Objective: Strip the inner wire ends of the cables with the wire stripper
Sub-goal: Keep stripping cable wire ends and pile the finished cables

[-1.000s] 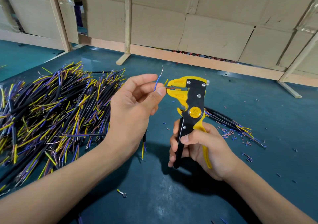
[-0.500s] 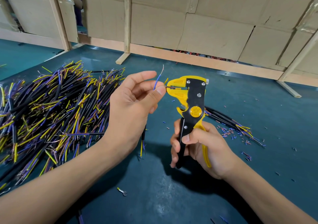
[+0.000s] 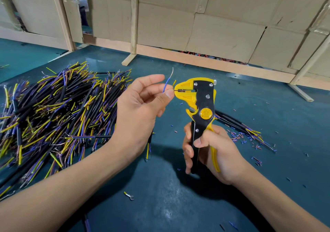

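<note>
Wire stripper [image 3: 200, 106] raised slightly since before, right hand [image 3: 212, 153] squeezing handles; left hand [image 3: 141, 106] fingers still pinching cable

Two bare forearms, entering from the lower corners of the head view. No sleeves, cuffs or gloves anywhere along them. Left hand [image 3: 141, 106] bare as well, without ring, watch or strap at the wrist. Right hand [image 3: 212, 153] likewise uncovered, wrist plain. Fingers [image 3: 198, 141] with short, unpainted nails, thumbnail of the left hand showing pale and trimmed close. Nothing worn on either arm as far as the frame edges; upper arms, shoulders and clothing out of view.
</note>
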Demonstrator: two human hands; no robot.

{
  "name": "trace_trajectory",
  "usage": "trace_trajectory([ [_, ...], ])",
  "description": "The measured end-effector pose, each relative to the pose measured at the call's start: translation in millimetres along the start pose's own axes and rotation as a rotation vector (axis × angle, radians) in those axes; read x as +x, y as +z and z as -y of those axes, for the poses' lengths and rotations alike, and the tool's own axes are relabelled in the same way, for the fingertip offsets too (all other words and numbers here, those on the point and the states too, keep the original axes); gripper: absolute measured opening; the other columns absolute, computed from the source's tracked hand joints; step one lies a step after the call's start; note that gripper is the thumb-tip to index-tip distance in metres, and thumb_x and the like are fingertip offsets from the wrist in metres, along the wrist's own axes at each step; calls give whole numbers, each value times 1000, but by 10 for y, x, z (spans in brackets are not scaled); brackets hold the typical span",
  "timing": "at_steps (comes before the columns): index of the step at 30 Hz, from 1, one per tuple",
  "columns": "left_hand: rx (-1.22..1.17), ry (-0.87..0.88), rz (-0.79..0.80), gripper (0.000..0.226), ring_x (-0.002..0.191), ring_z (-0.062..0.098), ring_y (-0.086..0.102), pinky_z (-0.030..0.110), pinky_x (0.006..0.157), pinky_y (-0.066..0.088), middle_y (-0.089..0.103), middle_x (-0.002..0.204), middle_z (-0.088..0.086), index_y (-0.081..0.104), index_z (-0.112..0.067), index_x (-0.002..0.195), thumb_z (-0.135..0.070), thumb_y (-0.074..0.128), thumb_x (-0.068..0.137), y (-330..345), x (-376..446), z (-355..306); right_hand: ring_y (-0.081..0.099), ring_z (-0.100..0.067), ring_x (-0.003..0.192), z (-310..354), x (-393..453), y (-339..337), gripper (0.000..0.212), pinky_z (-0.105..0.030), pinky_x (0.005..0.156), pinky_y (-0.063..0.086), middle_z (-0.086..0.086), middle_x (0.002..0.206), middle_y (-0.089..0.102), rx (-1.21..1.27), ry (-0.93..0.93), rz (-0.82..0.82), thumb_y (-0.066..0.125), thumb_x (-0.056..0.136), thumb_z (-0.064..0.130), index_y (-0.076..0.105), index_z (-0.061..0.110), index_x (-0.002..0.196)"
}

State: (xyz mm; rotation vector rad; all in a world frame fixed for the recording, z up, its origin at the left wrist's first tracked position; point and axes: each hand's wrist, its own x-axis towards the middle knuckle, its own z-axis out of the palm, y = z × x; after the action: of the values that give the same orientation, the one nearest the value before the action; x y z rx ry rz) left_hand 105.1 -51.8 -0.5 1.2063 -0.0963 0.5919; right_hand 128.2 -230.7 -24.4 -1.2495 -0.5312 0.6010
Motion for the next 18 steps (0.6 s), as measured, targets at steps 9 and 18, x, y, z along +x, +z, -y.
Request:
trace_trajectory([
  [9, -6, -18, -4, 30, 53, 11, 47, 19, 56, 43, 77, 89, -1, 67, -17, 107, -16, 77, 79, 2, 8, 6, 49, -27, 43, -2, 9, -19, 17, -35, 46, 50, -15, 58, 48, 20, -4, 10, 59, 60, 19, 62, 13, 75],
  [18, 4, -17, -19, 26, 53, 11, 48, 17, 55, 43, 78, 87, 0, 67, -13, 107, -3, 75, 85, -12, 7, 22, 35, -19, 36, 4, 10, -8, 18, -23, 37, 36, -9, 49, 37, -17, -27, -83, 58, 53, 22, 52, 13, 68],
])
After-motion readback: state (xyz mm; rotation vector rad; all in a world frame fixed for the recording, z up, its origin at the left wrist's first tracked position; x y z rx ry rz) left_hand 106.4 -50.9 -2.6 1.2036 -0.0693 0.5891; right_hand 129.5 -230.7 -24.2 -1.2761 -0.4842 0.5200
